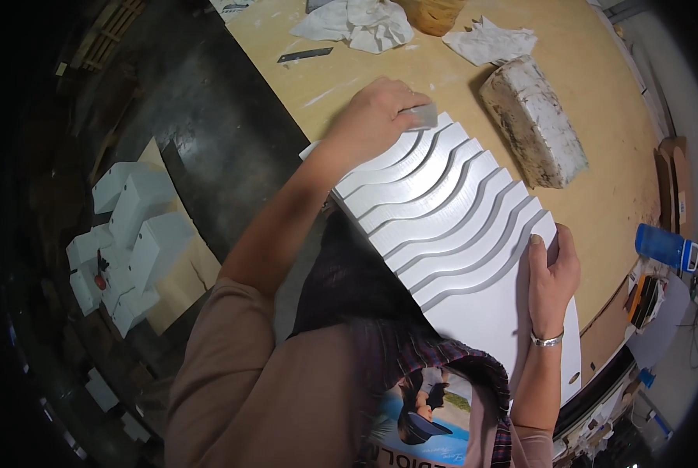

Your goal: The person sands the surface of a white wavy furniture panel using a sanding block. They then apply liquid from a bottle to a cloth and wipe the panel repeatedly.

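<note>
A white panel (481, 304) with stepped, wavy ridges lies aslant in front of me, its far end over the table and its near end by my body. My left hand (380, 113) is closed on a small grey sanding pad (421, 117) at the panel's far end, pad against the ridges. My right hand (554, 277) grips the panel's right edge, thumb on the top face and fingers around the side. What the fingertips under the edge touch is hidden.
On the yellowish table (606, 117) lie a worn, stained white block (534, 121), crumpled white cloths (356, 23) and a dark flat blade (305, 54). A blue container (664, 247) stands at the right. White boxy pieces (142, 226) sit on cardboard at the left.
</note>
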A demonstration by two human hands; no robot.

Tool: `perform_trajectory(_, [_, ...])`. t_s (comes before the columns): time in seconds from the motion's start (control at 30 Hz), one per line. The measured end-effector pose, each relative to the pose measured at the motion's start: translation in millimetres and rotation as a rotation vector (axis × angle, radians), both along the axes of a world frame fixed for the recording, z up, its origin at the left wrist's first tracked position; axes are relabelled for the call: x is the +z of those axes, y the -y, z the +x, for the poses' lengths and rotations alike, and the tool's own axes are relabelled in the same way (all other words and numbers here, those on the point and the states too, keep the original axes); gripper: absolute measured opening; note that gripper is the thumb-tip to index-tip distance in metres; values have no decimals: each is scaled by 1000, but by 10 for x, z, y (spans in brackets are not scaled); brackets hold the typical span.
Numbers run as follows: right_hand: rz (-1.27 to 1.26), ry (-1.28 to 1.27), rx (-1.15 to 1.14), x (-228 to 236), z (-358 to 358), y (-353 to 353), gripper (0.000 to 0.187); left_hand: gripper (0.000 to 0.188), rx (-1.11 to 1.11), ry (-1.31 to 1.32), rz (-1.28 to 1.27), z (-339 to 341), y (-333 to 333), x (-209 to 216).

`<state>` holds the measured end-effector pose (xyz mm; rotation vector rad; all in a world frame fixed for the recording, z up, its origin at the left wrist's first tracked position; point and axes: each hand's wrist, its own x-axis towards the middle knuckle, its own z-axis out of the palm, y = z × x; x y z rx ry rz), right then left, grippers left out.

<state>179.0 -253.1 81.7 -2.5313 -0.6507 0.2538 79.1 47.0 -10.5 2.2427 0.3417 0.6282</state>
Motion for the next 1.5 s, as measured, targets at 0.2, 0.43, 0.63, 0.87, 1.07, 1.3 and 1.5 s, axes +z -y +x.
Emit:
perform_trajectory(0.2, [-37, -4, -40, -3, 12, 28, 42, 28, -235, -291, -64, -204, -148, 120])
perform_trajectory(0.43, [-21, 32, -4, -21, 8, 20, 44, 26, 15, -41, -92, 284, -56, 49])
perform_trajectory(0.63, [-12, 53, -15, -39, 20, 49, 43, 25, -77, -280, -126, 319, -142, 153])
perform_trajectory(0.87, [0, 78, 20, -16, 14, 17, 44, 29, -28, -126, 16, 589, -116, -65])
perform_trajectory(1.07, [74, 184, 65, -125, 41, 66, 44, 29, 2, -188, -34, 460, -60, 28])
perform_trajectory(1.3, [25, 114, 30, -43, 16, 17, 44, 29, -88, -100, -109, 369, 70, 95])
perform_trajectory(1.5, [-75, 41, -20, -4, 9, 15, 44, 27, -117, -159, -145, 176, -9, 151])
